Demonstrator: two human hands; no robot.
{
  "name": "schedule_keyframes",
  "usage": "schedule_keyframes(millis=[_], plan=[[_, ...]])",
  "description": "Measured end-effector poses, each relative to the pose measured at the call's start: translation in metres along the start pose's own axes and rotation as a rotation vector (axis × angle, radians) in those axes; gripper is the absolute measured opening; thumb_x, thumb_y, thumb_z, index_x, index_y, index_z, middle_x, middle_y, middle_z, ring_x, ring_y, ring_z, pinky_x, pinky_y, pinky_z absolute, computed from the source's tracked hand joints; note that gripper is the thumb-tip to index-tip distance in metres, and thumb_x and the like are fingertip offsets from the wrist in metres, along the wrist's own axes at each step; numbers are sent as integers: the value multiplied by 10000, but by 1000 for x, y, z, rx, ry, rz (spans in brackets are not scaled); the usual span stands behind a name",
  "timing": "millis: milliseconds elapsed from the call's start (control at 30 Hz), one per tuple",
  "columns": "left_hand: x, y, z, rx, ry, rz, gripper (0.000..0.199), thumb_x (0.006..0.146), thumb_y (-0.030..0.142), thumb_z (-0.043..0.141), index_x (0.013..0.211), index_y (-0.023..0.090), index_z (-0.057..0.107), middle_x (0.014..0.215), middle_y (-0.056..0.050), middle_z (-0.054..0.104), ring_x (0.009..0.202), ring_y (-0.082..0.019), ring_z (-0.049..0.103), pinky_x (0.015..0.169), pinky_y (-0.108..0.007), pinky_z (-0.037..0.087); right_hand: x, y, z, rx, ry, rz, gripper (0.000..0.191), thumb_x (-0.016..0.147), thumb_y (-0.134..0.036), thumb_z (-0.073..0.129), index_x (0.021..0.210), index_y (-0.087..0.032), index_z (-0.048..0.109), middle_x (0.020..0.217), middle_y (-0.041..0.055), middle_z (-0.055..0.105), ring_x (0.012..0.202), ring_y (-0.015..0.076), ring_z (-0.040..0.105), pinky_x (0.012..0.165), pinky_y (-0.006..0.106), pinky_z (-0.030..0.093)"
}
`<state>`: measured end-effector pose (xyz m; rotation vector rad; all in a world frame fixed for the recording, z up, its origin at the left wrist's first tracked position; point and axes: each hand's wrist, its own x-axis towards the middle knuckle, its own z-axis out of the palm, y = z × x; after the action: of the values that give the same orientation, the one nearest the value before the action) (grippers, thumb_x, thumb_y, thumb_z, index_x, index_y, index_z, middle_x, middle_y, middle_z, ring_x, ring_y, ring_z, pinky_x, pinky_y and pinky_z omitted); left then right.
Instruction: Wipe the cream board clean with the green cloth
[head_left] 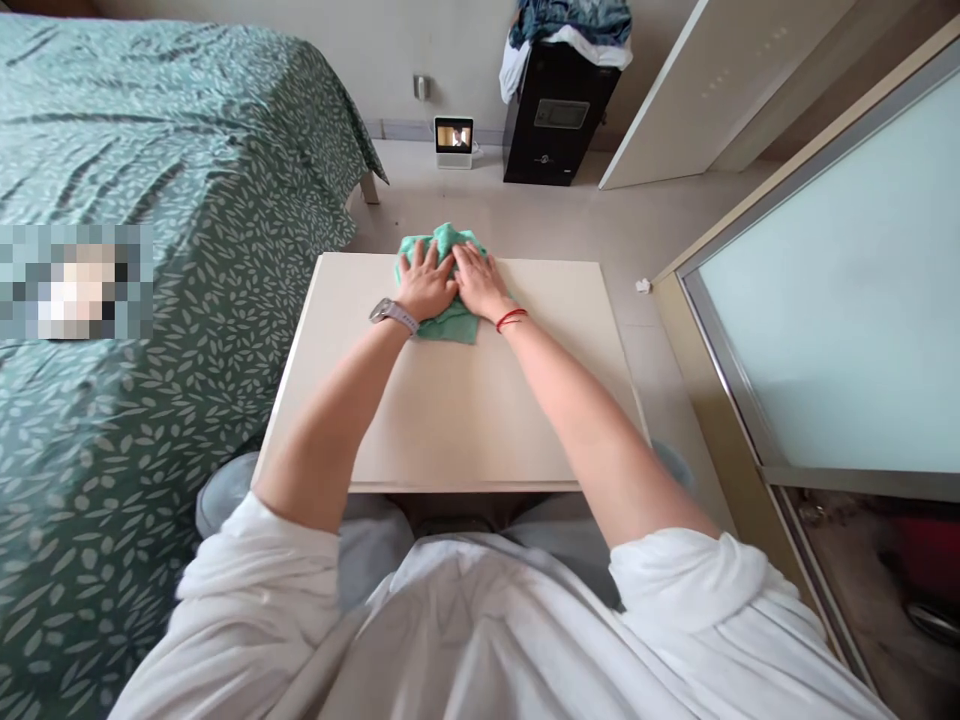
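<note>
A green cloth (453, 328) lies bunched near the far edge of a small cream-coloured table (465, 410). My left hand (427, 286) presses down flat on its left part, fingers spread, with a watch on the wrist. Close beside it, my right hand (481, 284) rests flat on the cloth's right part, fingers stretched forward; a red string bracelet circles that wrist. Both palms face down, and neither hand is wrapped round the cloth. The crumpled far end of the cloth shows beyond my fingertips, and a flatter corner spreads toward me.
A bed with a green leaf-patterned cover (187, 200) stands left of the table. On the floor beyond are a small screen device (454, 158) and a black cabinet (551, 120) topped with clothes. A frosted-glass sliding door (840, 260) is at right. My legs flank the table.
</note>
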<state>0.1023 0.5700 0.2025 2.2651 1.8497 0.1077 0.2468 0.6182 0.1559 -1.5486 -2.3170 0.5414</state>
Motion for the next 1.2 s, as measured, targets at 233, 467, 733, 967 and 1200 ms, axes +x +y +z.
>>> schedule_keyframes(millis=[233,467,733,967,1200], plan=[[34,121,20,-16,-27,197,775,1274,284,431,2036,152,374,2083,-188,229,1958,-473,161,1569,-730,134,-51,134,-54,-22,116,129,720,1275,-401,369,1941,-164,508,2015,248,482,1944,390,346,1577,792,202],[29,177,32,4,-89,363,753,1292,275,404,2039,183,372,2090,-155,223,1969,-441,131,1581,-715,102,-124,167,-68,-120,216,303,722,1243,-335,321,1923,-174,501,2018,257,474,1942,402,351,1538,853,239],[-5,186,55,59,-104,715,739,1261,264,488,1992,159,477,2047,-211,302,1944,-481,224,1556,-779,178,-222,133,-38,-204,392,498,703,1206,-302,328,1870,-208,537,1943,302,561,1852,453,502,1376,904,488],[-9,153,37,45,-134,566,719,1275,219,454,1982,86,466,2052,-247,271,1962,-438,176,1583,-685,177,-175,100,-42,-175,322,449,718,1206,-250,315,1803,-40,652,1918,345,576,1894,412,442,1545,723,341],[0,35,1,45,-92,157,736,1298,252,373,2017,94,389,2089,-210,160,1980,-399,88,1592,-613,108,-46,10,-18,9,114,182,787,1216,-298,336,1933,-8,476,2046,254,405,1970,429,272,1572,858,90]])
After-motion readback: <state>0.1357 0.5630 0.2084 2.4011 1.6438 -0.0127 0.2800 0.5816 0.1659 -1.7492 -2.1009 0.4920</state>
